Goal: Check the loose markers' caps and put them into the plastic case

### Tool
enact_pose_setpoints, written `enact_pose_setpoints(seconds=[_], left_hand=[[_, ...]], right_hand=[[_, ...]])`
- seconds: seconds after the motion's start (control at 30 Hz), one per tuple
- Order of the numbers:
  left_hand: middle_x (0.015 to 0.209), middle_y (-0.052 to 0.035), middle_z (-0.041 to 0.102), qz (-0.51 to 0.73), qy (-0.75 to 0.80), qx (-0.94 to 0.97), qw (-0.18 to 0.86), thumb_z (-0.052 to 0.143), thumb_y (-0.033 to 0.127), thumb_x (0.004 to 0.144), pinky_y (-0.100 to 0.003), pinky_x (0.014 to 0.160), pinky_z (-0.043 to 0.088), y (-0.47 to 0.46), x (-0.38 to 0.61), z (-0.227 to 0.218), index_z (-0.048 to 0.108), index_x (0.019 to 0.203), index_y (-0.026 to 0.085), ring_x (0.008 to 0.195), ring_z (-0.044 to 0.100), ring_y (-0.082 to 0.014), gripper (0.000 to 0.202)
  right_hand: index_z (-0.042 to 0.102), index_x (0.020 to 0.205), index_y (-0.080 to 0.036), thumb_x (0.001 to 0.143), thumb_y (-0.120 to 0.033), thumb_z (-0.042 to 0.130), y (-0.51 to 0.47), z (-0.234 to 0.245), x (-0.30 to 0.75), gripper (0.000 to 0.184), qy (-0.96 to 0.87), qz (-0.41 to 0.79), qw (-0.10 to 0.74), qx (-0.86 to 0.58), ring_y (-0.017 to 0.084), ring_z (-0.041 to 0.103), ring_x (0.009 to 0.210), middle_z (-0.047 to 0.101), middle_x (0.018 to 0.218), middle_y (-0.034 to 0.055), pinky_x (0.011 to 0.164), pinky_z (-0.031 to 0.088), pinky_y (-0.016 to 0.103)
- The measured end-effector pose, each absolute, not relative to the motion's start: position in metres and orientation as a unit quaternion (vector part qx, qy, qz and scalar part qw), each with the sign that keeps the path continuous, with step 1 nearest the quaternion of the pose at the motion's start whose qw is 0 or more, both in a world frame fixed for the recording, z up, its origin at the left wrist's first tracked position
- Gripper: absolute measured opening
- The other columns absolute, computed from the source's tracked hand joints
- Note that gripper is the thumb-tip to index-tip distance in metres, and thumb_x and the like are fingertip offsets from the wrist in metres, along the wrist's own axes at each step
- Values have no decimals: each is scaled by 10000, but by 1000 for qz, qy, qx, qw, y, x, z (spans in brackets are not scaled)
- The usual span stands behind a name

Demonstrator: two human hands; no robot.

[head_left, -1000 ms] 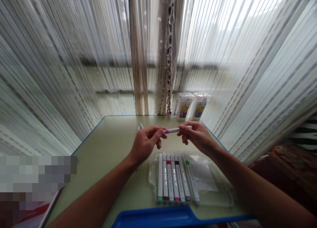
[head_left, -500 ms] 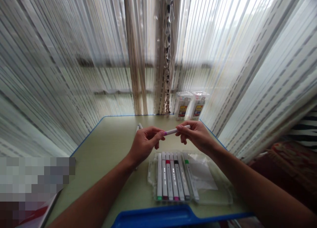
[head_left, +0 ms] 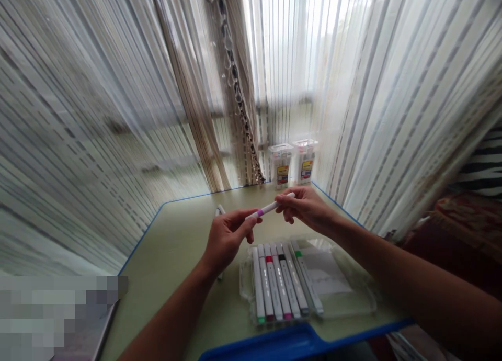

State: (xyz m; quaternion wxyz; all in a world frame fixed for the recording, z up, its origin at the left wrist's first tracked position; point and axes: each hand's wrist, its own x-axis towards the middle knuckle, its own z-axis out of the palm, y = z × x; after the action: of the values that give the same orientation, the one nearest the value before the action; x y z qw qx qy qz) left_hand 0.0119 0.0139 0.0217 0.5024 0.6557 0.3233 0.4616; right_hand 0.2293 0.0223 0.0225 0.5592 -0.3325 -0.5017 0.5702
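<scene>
A white marker with a purple band (head_left: 269, 209) is held between my two hands above the table, tilted up to the right. My left hand (head_left: 227, 235) pinches its lower end near the purple band. The fingers of my right hand (head_left: 300, 204) are closed round its upper end. Below them lies an open clear plastic case (head_left: 246, 282) with several white markers (head_left: 279, 282) side by side, their ends or bands green, red, black and pink. One marker with a green band (head_left: 308, 280) lies to their right, beside a white paper (head_left: 325, 272).
Two clear boxes (head_left: 281, 167) with labels stand at the table's far edge, before the string curtain (head_left: 212, 141). More white markers (head_left: 220, 210) lie behind my left hand. The table (head_left: 168, 240) has a blue rim and a blue tray (head_left: 266, 345) at its near edge.
The view has tilted and shifted. My left fingers have slid toward the marker's lower end, so more of it shows past the purple band. Both hands still hold it.
</scene>
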Motion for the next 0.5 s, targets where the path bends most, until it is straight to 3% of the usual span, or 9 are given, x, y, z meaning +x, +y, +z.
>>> enact_pose_setpoints(seconds=[0.27, 0.5], left_hand=[[1072, -161, 696, 433, 266, 656, 558, 643, 269, 869, -270, 590, 489, 17, 8, 17, 668, 1188, 129, 579, 589, -97, 349], [813, -90, 714, 455, 334, 667, 487, 683, 291, 833, -219, 506, 460, 19, 12, 16, 703, 1015, 89, 511, 554, -83, 273]], right_hand=[[679, 698, -102, 662, -361, 837, 26, 23, 232, 306, -487, 568, 584, -315, 84, 566, 388, 698, 595, 52, 362, 438, 182], [709, 722, -103, 548, -390, 884, 19, 23, 228, 378, -583, 464, 546, -383, 81, 524, 423, 607, 515, -10, 365, 410, 181]])
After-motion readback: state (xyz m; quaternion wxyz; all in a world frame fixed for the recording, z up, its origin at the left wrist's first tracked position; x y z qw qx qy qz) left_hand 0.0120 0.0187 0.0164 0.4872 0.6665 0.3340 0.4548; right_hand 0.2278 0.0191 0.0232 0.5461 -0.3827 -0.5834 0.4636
